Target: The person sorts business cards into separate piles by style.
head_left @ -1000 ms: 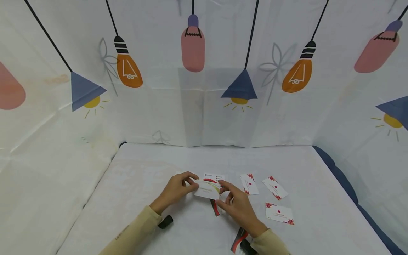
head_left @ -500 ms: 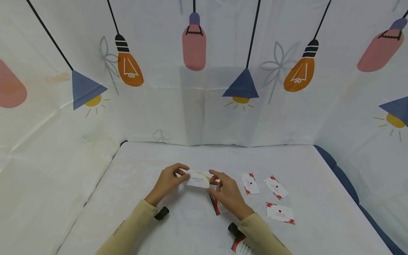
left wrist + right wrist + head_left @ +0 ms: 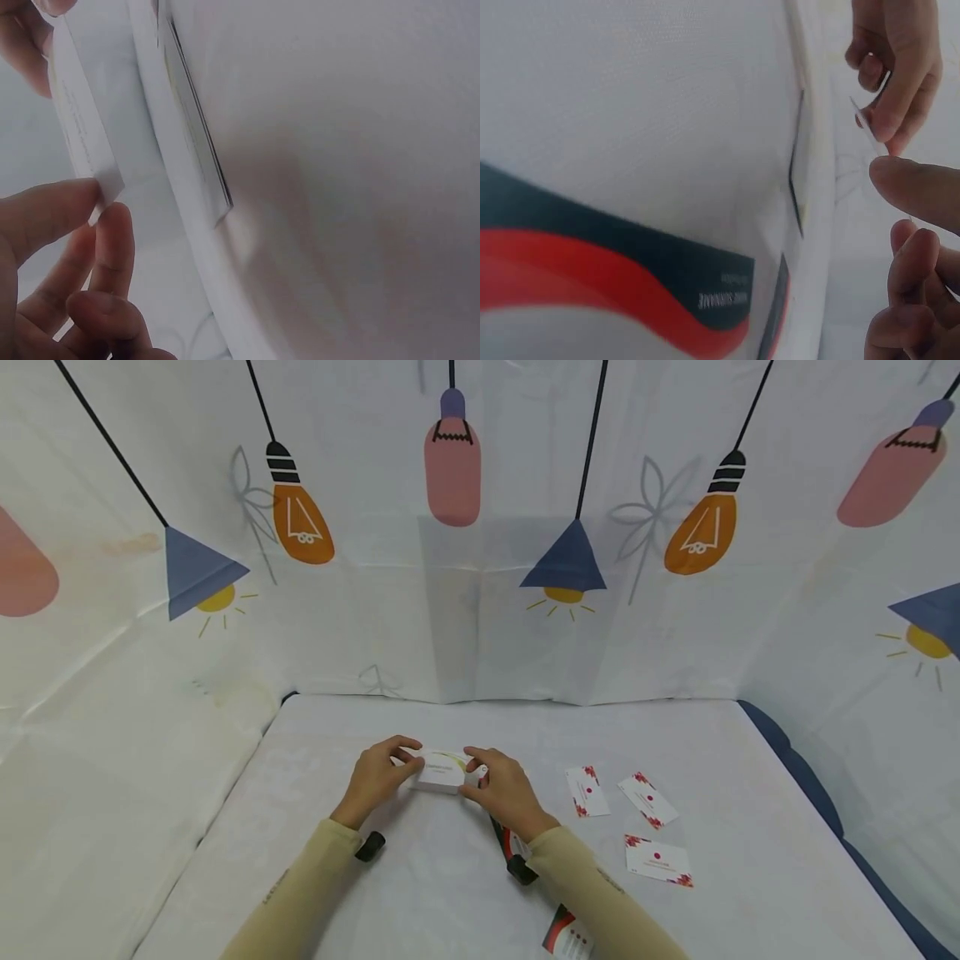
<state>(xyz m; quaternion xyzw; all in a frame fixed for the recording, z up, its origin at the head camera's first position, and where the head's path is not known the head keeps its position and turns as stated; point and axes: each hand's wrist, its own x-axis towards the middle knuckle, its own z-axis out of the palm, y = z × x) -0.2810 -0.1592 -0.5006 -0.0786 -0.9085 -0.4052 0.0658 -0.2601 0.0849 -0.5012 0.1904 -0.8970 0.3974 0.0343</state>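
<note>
My left hand [image 3: 377,781] pinches the left end of a white card [image 3: 444,767], thumb to fingers; my right hand [image 3: 504,789] pinches the right end! I'm holding it above the white table [image 3: 435,877], red-patterned cards [image 3: 658,860] right, dark-and-red card [image 3: 573,942] nearer.

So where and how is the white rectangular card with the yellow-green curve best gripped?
Pinch the white card by its short ends, left hand from the left, right hand from the right; it looks thin, raised above the white table, so both faces seem reachable.
</note>
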